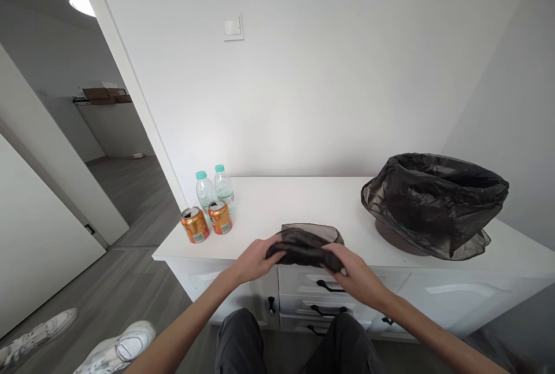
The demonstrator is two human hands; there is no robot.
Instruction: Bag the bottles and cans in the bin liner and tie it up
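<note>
Black and thin, the bag [299, 251] was found at the front edge of the cabinet [299, 200], its ends pinched by left hand [256, 259] and right hand [352, 270], presumably spaced so the film would not sag between them

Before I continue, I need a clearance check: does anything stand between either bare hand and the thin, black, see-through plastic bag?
Nothing visible: the left hand and right hand both grip the bag near the white counter's front edge. Two orange metal cans stand off to the left.
</note>
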